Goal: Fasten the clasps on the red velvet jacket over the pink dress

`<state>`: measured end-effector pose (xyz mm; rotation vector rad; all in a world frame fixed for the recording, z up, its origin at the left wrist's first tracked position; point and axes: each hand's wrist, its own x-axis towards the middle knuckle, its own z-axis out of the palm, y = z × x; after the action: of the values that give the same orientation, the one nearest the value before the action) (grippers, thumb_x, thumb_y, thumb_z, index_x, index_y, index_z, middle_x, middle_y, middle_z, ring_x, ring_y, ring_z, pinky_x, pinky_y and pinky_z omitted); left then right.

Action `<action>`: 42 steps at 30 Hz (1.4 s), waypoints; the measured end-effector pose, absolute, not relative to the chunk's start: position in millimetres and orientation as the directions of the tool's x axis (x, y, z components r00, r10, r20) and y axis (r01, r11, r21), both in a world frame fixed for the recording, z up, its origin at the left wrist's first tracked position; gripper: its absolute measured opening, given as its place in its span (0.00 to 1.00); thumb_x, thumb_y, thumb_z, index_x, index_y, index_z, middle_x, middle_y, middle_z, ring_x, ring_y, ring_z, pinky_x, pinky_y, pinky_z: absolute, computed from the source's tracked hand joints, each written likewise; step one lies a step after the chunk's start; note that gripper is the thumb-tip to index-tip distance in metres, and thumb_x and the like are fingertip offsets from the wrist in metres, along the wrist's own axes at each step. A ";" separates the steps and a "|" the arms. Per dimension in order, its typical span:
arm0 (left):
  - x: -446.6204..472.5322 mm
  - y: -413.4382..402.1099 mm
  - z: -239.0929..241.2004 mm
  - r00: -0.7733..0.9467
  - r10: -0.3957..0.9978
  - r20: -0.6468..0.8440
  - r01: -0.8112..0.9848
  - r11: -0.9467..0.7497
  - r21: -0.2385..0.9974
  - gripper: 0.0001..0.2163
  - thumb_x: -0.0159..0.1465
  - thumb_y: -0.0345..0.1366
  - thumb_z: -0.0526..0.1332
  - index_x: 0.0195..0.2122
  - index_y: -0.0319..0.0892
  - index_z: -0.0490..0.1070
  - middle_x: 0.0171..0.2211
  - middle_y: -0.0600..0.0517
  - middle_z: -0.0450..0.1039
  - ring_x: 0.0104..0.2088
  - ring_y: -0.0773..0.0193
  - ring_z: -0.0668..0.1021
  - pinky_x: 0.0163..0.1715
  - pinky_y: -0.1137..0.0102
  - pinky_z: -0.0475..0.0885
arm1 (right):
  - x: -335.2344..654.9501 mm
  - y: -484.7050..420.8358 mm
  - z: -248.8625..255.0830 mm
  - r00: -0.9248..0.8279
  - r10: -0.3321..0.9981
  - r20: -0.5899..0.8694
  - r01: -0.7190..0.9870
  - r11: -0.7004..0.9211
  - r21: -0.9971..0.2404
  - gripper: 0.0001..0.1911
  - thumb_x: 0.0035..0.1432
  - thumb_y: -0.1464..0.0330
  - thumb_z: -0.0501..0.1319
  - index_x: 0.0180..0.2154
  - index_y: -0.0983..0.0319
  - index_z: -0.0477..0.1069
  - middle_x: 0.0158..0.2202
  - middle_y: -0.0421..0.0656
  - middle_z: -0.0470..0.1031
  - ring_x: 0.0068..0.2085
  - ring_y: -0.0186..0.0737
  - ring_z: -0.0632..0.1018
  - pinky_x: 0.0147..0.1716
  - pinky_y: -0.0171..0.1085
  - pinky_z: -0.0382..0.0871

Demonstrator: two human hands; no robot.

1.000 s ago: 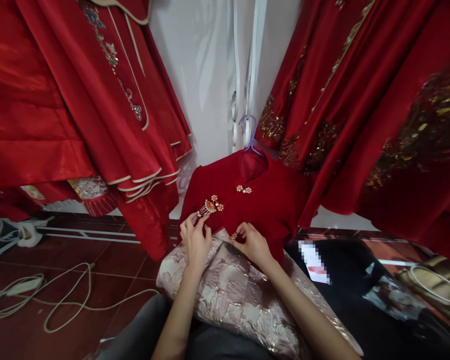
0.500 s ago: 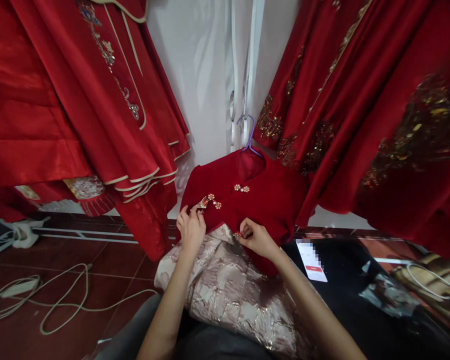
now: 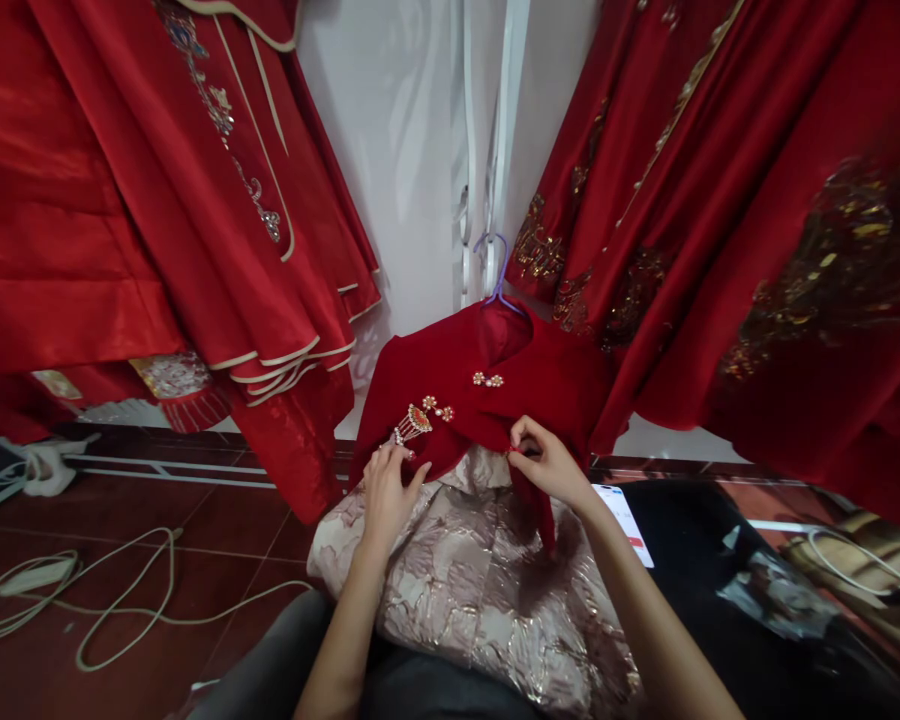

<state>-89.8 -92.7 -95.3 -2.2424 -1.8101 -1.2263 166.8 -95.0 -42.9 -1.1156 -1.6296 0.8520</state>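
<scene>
A red velvet-like jacket [image 3: 390,375] hangs on a purple hanger [image 3: 500,275] over a pale pink-gold brocade cloth [image 3: 487,590] on my lap. My left hand [image 3: 386,492] lies on the jacket's left lower part, thumb apart from the fingers, fingertips at the end of a beaded tassel ornament [image 3: 414,418]. My right hand [image 3: 551,462] is closed in a pinch on the jacket's front edge, which is lifted away to the right. Above it sits a flower-shaped bead clasp [image 3: 487,380]. Brocade shows between the two front edges.
Red embroidered garments hang at left [image 3: 255,280] and right [image 3: 690,250]. A phone [image 3: 624,522] lies on a black surface [image 3: 682,560] at right, near a clear plastic bag [image 3: 776,590]. A pale cable [image 3: 127,605] coils on the tiled floor. White doors [image 3: 412,150] stand behind.
My right hand has moved right and slightly up, drawing the jacket's edge with it. My left hand has slid down a little, uncovering more of the tassel ornament, and its thumb has spread.
</scene>
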 end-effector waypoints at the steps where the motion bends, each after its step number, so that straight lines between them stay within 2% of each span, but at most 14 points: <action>1: -87.8 -95.2 -92.6 0.024 0.795 0.606 0.823 -0.360 0.440 0.08 0.64 0.42 0.59 0.34 0.43 0.67 0.35 0.49 0.70 0.40 0.54 0.72 0.43 0.60 0.66 | 169.2 -96.5 -38.7 -0.142 0.942 0.305 0.241 0.331 -0.912 0.07 0.48 0.70 0.58 0.29 0.59 0.58 0.28 0.36 0.63 0.28 0.31 0.69 0.26 0.30 0.63; 4: -75.0 -101.9 -87.9 -0.093 0.647 0.757 0.796 -0.409 0.447 0.05 0.65 0.36 0.57 0.33 0.44 0.67 0.32 0.49 0.71 0.37 0.56 0.72 0.42 0.62 0.66 | 174.7 -102.1 -26.2 -0.190 0.945 0.266 0.128 0.292 -0.948 0.09 0.48 0.69 0.61 0.30 0.59 0.61 0.30 0.37 0.66 0.30 0.31 0.70 0.30 0.31 0.66; 6: -61.7 -105.8 -90.6 -0.133 0.600 0.789 0.771 -0.438 0.463 0.03 0.65 0.32 0.56 0.34 0.44 0.68 0.33 0.49 0.72 0.38 0.57 0.73 0.43 0.62 0.67 | 175.3 -105.1 -21.3 -0.205 0.945 0.257 0.077 0.277 -0.958 0.10 0.48 0.69 0.64 0.30 0.59 0.62 0.31 0.37 0.67 0.30 0.32 0.72 0.32 0.32 0.68; 10: -38.3 -109.3 -104.0 -0.009 0.745 0.667 0.722 -0.457 0.520 0.05 0.63 0.33 0.58 0.40 0.44 0.69 0.35 0.49 0.73 0.38 0.57 0.74 0.42 0.62 0.68 | 165.2 -105.4 -29.8 -0.275 0.936 0.221 0.089 0.254 -0.963 0.12 0.48 0.66 0.66 0.32 0.59 0.63 0.32 0.38 0.71 0.30 0.32 0.74 0.34 0.35 0.71; 12: -34.2 -108.9 -108.3 -0.014 0.790 0.612 0.689 -0.436 0.578 0.08 0.63 0.35 0.59 0.44 0.44 0.68 0.36 0.49 0.73 0.39 0.56 0.75 0.43 0.62 0.69 | 155.8 -103.2 -41.3 -0.314 0.927 0.206 0.132 0.257 -0.957 0.13 0.49 0.65 0.67 0.33 0.60 0.65 0.32 0.39 0.73 0.31 0.33 0.76 0.35 0.35 0.72; 17: -41.8 -108.0 -109.6 -0.113 0.802 0.587 0.559 -0.437 0.705 0.07 0.63 0.34 0.59 0.43 0.44 0.67 0.39 0.49 0.75 0.41 0.60 0.78 0.45 0.66 0.71 | 131.0 -98.4 -67.7 -0.269 0.938 0.219 0.203 0.277 -0.939 0.11 0.53 0.65 0.65 0.37 0.60 0.66 0.30 0.40 0.75 0.32 0.35 0.78 0.33 0.35 0.73; 20: -47.1 -109.6 -110.1 -0.099 0.809 0.580 0.554 -0.439 0.707 0.05 0.63 0.34 0.59 0.39 0.45 0.69 0.38 0.50 0.76 0.40 0.61 0.78 0.45 0.67 0.71 | 121.7 -97.2 -74.9 -0.247 0.942 0.227 0.222 0.283 -0.933 0.07 0.55 0.65 0.62 0.36 0.59 0.67 0.30 0.40 0.76 0.32 0.36 0.79 0.32 0.34 0.73; 23: -48.5 -111.8 -108.1 -0.098 0.800 0.591 0.559 -0.447 0.698 0.04 0.63 0.35 0.59 0.39 0.44 0.70 0.37 0.51 0.76 0.39 0.61 0.78 0.44 0.67 0.71 | 118.4 -96.9 -75.3 -0.225 0.935 0.275 0.265 0.330 -0.906 0.04 0.56 0.67 0.61 0.34 0.60 0.68 0.31 0.40 0.76 0.34 0.36 0.79 0.35 0.35 0.73; 28: -46.5 -115.7 -96.8 -0.211 0.762 0.612 0.571 -0.412 0.710 0.03 0.62 0.36 0.62 0.35 0.44 0.71 0.34 0.51 0.73 0.37 0.61 0.76 0.43 0.66 0.71 | 116.8 -102.0 -65.2 -0.139 0.945 0.297 0.261 0.324 -0.909 0.03 0.56 0.67 0.61 0.33 0.59 0.67 0.31 0.39 0.76 0.33 0.35 0.79 0.32 0.33 0.73; 32: -44.7 -116.8 -91.1 -0.247 0.806 0.538 0.510 -0.364 0.780 0.04 0.60 0.37 0.64 0.35 0.44 0.72 0.33 0.51 0.75 0.35 0.62 0.75 0.41 0.66 0.70 | 110.9 -109.7 -57.2 -0.062 0.942 0.330 0.223 0.335 -0.915 0.03 0.57 0.67 0.60 0.33 0.58 0.66 0.32 0.40 0.76 0.34 0.37 0.80 0.30 0.32 0.73; 37: -42.9 -114.4 -91.8 -0.204 0.905 0.374 0.321 -0.299 0.899 0.05 0.57 0.35 0.64 0.35 0.42 0.73 0.31 0.52 0.76 0.30 0.65 0.76 0.34 0.70 0.71 | 105.0 -113.1 -55.6 -0.095 0.937 0.337 0.251 0.350 -0.903 0.01 0.58 0.68 0.59 0.33 0.58 0.68 0.34 0.40 0.77 0.35 0.37 0.80 0.31 0.32 0.74; 42: -41.4 -112.9 -94.3 -0.187 0.947 0.261 0.114 -0.243 0.963 0.09 0.54 0.35 0.65 0.35 0.39 0.75 0.32 0.49 0.78 0.32 0.64 0.79 0.38 0.69 0.74 | 102.4 -113.0 -57.0 -0.091 0.932 0.352 0.307 0.363 -0.880 0.02 0.58 0.68 0.58 0.33 0.59 0.69 0.33 0.39 0.77 0.35 0.36 0.80 0.32 0.32 0.74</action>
<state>-41.4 -112.9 -94.3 -2.1893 -2.0784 -2.4209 102.4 -113.0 -57.0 -1.1310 -1.6180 0.7775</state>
